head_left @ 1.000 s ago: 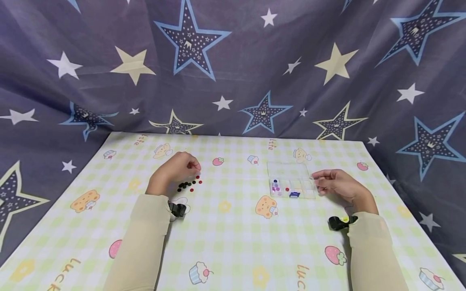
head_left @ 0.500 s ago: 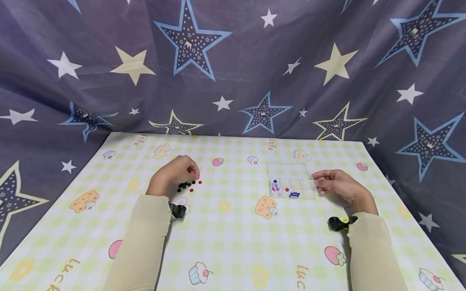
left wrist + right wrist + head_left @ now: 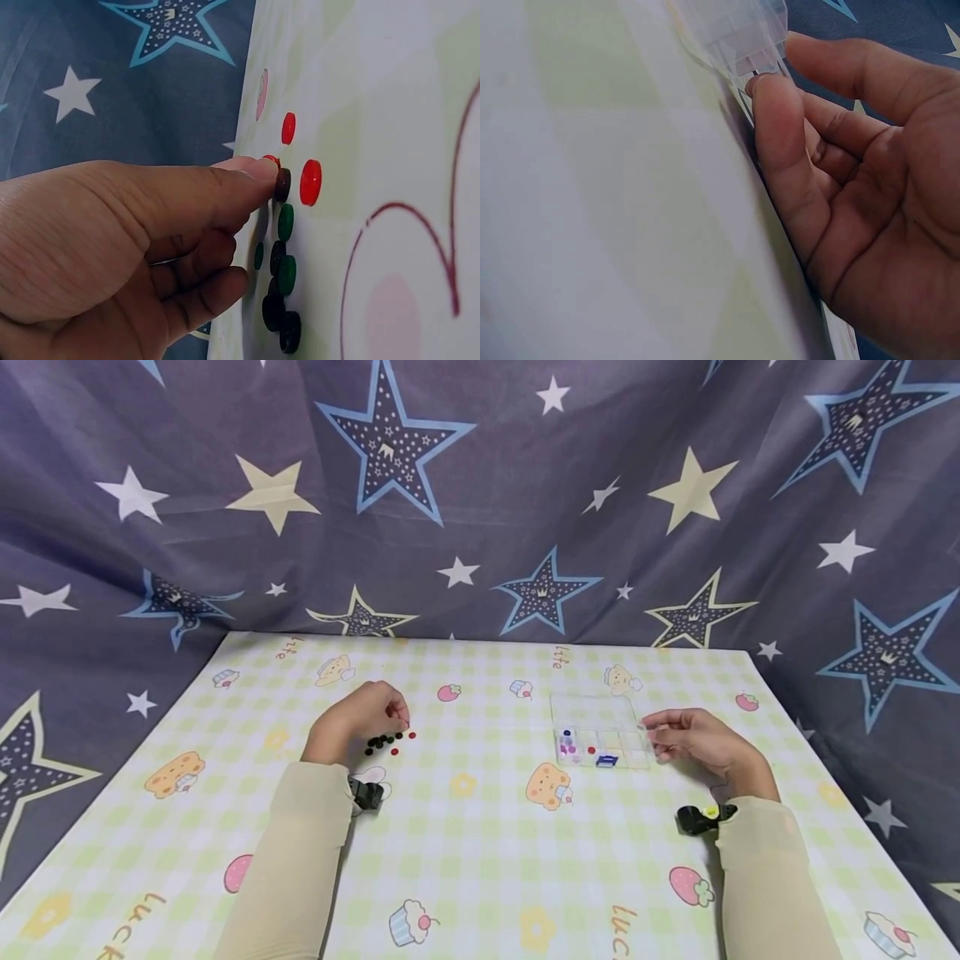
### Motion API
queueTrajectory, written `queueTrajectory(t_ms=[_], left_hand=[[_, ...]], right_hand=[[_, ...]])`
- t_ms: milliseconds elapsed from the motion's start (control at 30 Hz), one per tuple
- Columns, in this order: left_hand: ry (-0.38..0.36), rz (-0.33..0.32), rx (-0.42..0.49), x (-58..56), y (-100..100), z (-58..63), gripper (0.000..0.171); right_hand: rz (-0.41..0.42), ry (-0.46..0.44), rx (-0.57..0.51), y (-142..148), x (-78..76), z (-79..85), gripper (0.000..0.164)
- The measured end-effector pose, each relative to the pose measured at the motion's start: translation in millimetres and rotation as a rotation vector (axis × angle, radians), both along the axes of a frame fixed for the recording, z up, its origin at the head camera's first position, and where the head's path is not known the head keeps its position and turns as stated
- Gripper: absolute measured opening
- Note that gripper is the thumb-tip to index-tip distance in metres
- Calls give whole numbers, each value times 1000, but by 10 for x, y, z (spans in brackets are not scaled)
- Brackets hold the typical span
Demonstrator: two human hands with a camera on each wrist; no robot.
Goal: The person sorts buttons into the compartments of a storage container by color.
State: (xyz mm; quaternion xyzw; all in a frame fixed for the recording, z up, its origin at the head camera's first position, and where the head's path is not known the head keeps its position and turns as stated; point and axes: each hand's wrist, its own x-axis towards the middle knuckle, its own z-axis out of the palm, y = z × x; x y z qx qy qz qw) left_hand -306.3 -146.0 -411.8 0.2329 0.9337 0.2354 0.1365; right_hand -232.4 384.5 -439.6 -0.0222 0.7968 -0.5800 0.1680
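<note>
My left hand (image 3: pixel 367 710) is low over the left part of the table, thumb and fingertips pinching a small red button (image 3: pixel 272 160), mostly covered by the thumb. Two other red buttons (image 3: pixel 310 182) lie just beside the fingertips. A cluster of dark green and black buttons (image 3: pixel 286 275) spreads below them. Farther right, a clear plastic compartment box (image 3: pixel 637 760) lies with its lid laid back. My right hand (image 3: pixel 693 742) holds the box at its right edge, thumb and fingers at the corner in the right wrist view.
Inside the box are purple and blue pieces (image 3: pixel 567 749) at the left, one red piece (image 3: pixel 592 750) and a dark blue piece (image 3: pixel 607 762) at the front. A checked cloth (image 3: pixel 465 860) covers the table. A star-patterned curtain (image 3: pixel 480 535) hangs behind.
My left hand has lowered slightly onto the red button under its fingertips, which is now hidden in the head view. The right hand and the box have stayed put.
</note>
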Motion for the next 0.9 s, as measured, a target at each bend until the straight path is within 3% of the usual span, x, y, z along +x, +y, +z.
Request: queueTrajectory(t_ms=[600,900], left_hand=[[-62,14,-44,27,-47,33,11],[-65,4,23,36,-29,63,12]], right_hand=[[-9,-11,4,-4,-11,-16,49],[-12,-11,6,-12,5,-2,50]])
